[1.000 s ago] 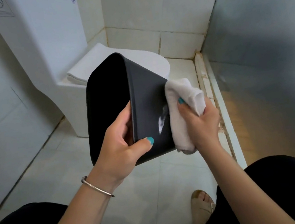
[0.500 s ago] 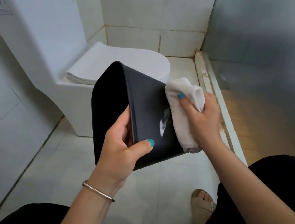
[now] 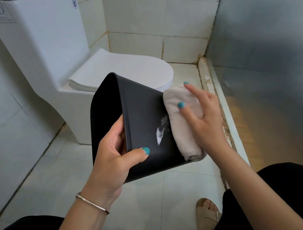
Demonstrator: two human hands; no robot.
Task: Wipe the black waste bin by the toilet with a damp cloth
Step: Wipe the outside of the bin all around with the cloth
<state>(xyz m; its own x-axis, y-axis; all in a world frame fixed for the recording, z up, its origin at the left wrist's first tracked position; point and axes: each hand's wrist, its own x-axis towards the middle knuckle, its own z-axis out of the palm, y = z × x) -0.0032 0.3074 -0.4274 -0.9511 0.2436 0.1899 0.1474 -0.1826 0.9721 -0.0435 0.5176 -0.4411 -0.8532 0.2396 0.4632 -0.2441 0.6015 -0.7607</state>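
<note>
The black waste bin [image 3: 142, 114] is lifted off the floor and tipped on its side, with its open mouth facing left. My left hand [image 3: 113, 157] grips its rim, fingers inside and thumb on the outer wall. A folded pale cloth [image 3: 181, 130] lies against the bin's right end, beside a white smear on the black wall. My right hand [image 3: 200, 114] presses the cloth to the bin with fingers spread and straight.
The white toilet [image 3: 119, 70] with its lid down stands just behind the bin. Tiled walls close in at left and back. A raised white sill [image 3: 219, 103] and a frosted glass panel run along the right. My knees and a sandalled foot [image 3: 207, 216] are below.
My right hand has uncurled from gripping the cloth to pressing it flat with spread fingers. The bin has sunk lower in view; my left hand's grip is unchanged.
</note>
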